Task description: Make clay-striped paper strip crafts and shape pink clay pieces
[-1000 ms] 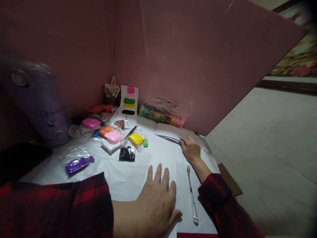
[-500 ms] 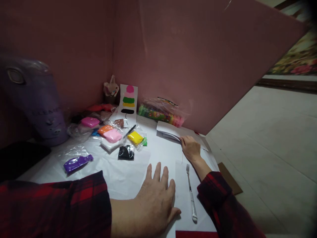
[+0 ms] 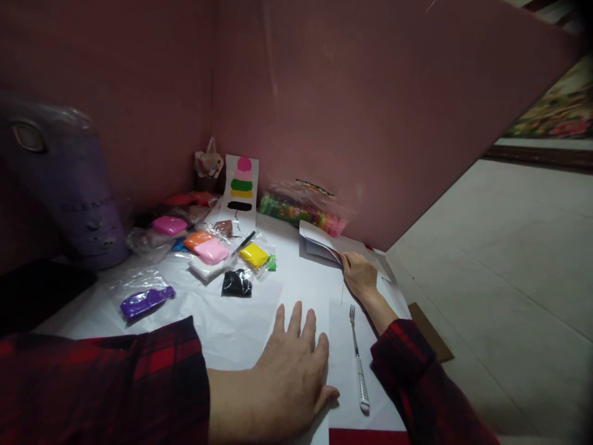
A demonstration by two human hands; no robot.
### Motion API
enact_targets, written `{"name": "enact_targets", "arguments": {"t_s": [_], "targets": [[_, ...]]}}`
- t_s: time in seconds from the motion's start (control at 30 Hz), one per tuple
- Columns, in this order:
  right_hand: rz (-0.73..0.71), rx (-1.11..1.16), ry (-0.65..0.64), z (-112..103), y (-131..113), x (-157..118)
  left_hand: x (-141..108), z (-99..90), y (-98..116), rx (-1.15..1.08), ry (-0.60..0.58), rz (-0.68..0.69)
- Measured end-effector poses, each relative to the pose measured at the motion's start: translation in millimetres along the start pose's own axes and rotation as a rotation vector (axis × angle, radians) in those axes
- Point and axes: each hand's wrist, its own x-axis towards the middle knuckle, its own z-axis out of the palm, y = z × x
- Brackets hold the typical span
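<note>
My left hand [image 3: 291,371] lies flat with its fingers spread on the white paper at the front middle. Farther back on the right, my right hand [image 3: 359,275] pinches the edge of some folded white paper [image 3: 319,241], whose near-left side is lifted. A small fork [image 3: 359,364] with a patterned handle rests between my two hands, its tines pointing away. Left of the folded paper are a yellow clay packet [image 3: 254,254] and a black clay packet [image 3: 237,283].
A purple clay packet [image 3: 146,303], a pink one [image 3: 212,250] and several others lie on the left. Behind stand a painted card [image 3: 241,191] and a bag of colored sticks [image 3: 301,213] against the pink wall. A large purple bottle [image 3: 88,191] stands far left.
The folded paper has shifted slightly to the right and its lifted edge has opened a little more. My left hand has stayed in place.
</note>
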Motion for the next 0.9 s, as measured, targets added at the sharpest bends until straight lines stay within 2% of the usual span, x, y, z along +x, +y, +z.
{"name": "enact_targets", "arguments": {"t_s": [0.43,0.9], "targets": [[0.052,0.051,-0.008,0.8,2.3,1.5,-0.2,0.3,1.0,0.002,0.019,0.005],[-0.015,0.035,-0.037,-0.3,-3.5,-4.2,0.0,2.0,0.4,0.009,0.023,0.027]]}}
